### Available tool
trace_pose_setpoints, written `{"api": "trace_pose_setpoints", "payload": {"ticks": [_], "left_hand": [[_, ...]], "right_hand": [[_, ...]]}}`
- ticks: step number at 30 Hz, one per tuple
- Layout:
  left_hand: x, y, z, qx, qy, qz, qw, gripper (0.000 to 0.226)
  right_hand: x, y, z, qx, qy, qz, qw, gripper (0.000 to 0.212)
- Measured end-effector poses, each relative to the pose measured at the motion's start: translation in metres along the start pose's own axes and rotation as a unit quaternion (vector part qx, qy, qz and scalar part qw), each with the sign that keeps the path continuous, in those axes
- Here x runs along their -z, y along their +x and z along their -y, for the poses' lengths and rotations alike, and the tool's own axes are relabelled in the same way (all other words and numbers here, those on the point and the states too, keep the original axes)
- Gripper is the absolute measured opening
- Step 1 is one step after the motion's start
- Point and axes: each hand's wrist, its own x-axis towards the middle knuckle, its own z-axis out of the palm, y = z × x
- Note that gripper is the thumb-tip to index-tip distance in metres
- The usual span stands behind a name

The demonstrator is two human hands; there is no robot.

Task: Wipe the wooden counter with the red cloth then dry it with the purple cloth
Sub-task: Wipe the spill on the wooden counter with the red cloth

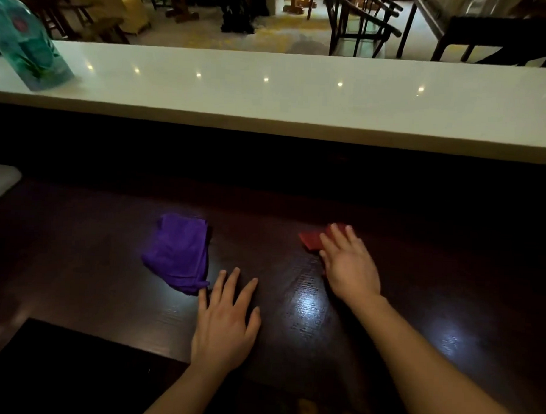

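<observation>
Dark wooden worktop [280, 303], dim light, glare patches on the grain. Red cloth [308, 242] lies flat on the right half of the worktop, folded and mostly covered. Right hand [349, 266] rests palm-down on top of it with fingers straight and together, nothing curled round the fabric; only the cloth's left part and far edge show past the fingertips. The hand is slightly blurred. Purple cloth [178, 252] lies loosely bunched left of centre, well apart from the red one. Left hand [225, 324] lies flat on bare wood just near and to the right of it, fingers straight and spread, holding nothing; its little finger is at the cloth's near corner, and contact cannot be told. Behind the worktop is a raised white ledge [300, 102]. One container, a translucent teal bottle [26, 49], stands on the ledge's far-left end; its contents are not discernible.
</observation>
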Motion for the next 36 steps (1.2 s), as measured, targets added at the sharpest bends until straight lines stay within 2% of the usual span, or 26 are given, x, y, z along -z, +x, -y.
{"api": "trace_pose_setpoints", "payload": {"ticks": [2,3,4,6,8,10,12,14,16,17,18,22,23,24,26,27,28,29,32,34,35,36], "left_hand": [[0.001,0.001,-0.001,0.006,-0.013,-0.011,1.000,0.060],[0.003,0.000,-0.002,0.010,-0.026,-0.019,0.999,0.062],[0.005,0.000,-0.002,0.014,-0.042,-0.029,0.999,0.063],[0.007,-0.003,-0.003,0.019,-0.071,-0.046,0.996,0.066],[0.010,-0.005,-0.004,0.030,-0.098,-0.057,0.993,0.067],[0.010,-0.005,-0.002,0.037,-0.094,-0.057,0.993,0.068],[0.009,-0.004,-0.002,0.028,-0.074,-0.052,0.996,0.066],[0.008,-0.002,-0.002,0.024,-0.058,-0.049,0.997,0.065],[0.007,0.000,-0.002,0.021,-0.040,-0.041,0.998,0.068],[0.006,0.001,-0.002,0.019,-0.031,-0.038,0.999,0.068],[0.005,0.000,-0.002,0.017,-0.022,-0.035,0.999,0.068],[0.000,0.001,-0.001,0.010,-0.006,-0.029,1.000,0.063],[0.000,0.001,0.000,0.011,-0.006,-0.029,1.000,0.063],[-0.001,0.002,0.000,0.011,-0.007,-0.029,1.000,0.062],[-0.001,0.002,0.000,0.009,-0.011,-0.027,1.000,0.061],[-0.001,0.002,0.001,0.008,-0.012,-0.024,1.000,0.061],[-0.002,0.001,0.002,0.009,-0.012,-0.021,1.000,0.061],[-0.003,0.001,0.003,0.009,-0.013,-0.018,1.000,0.062],[-0.003,0.000,0.003,0.008,-0.008,-0.017,1.000,0.063],[-0.004,0.001,0.005,0.008,-0.008,-0.014,1.000,0.063],[-0.005,0.001,0.005,0.004,-0.007,-0.013,1.000,0.062],[-0.006,0.001,0.005,-0.002,-0.008,-0.011,1.000,0.062]], "right_hand": [[-0.001,0.027,0.017,-0.041,0.016,-0.016,0.999,0.046],[-0.004,0.033,0.034,-0.029,0.023,-0.013,0.999,0.045],[-0.009,0.036,0.054,0.006,0.026,-0.004,1.000,0.045],[-0.019,0.028,0.093,0.146,0.020,0.019,0.989,0.045],[-0.025,0.006,0.108,0.289,0.004,0.057,0.956,0.045],[-0.021,-0.001,0.084,0.321,0.009,0.059,0.945,0.046],[-0.017,0.004,0.037,0.235,-0.004,0.037,0.971,0.046],[-0.004,0.006,-0.008,0.086,-0.005,0.010,0.996,0.046],[0.004,-0.003,-0.022,-0.012,0.013,-0.006,1.000,0.046],[0.002,-0.012,-0.017,-0.027,0.008,-0.007,1.000,0.046],[-0.002,-0.023,-0.007,-0.007,0.004,-0.007,1.000,0.047],[-0.003,-0.057,-0.011,0.201,-0.014,0.039,0.979,0.045],[0.001,-0.052,-0.028,0.207,-0.020,0.036,0.978,0.045],[0.005,-0.046,-0.047,0.172,-0.027,0.034,0.984,0.045],[0.015,-0.038,-0.084,0.011,-0.009,0.011,1.000,0.045],[0.018,-0.039,-0.094,-0.070,0.007,0.002,0.998,0.045],[0.019,-0.044,-0.095,-0.116,0.011,0.003,0.993,0.045],[0.015,-0.056,-0.089,-0.115,-0.011,0.001,0.993,0.046],[-0.002,-0.115,-0.066,0.057,-0.028,-0.003,0.998,0.048],[0.002,-0.133,-0.089,0.128,-0.023,0.004,0.992,0.046],[0.005,-0.133,-0.109,0.105,-0.027,-0.008,0.994,0.044],[0.008,-0.128,-0.129,0.040,-0.028,-0.013,0.999,0.043]]}}
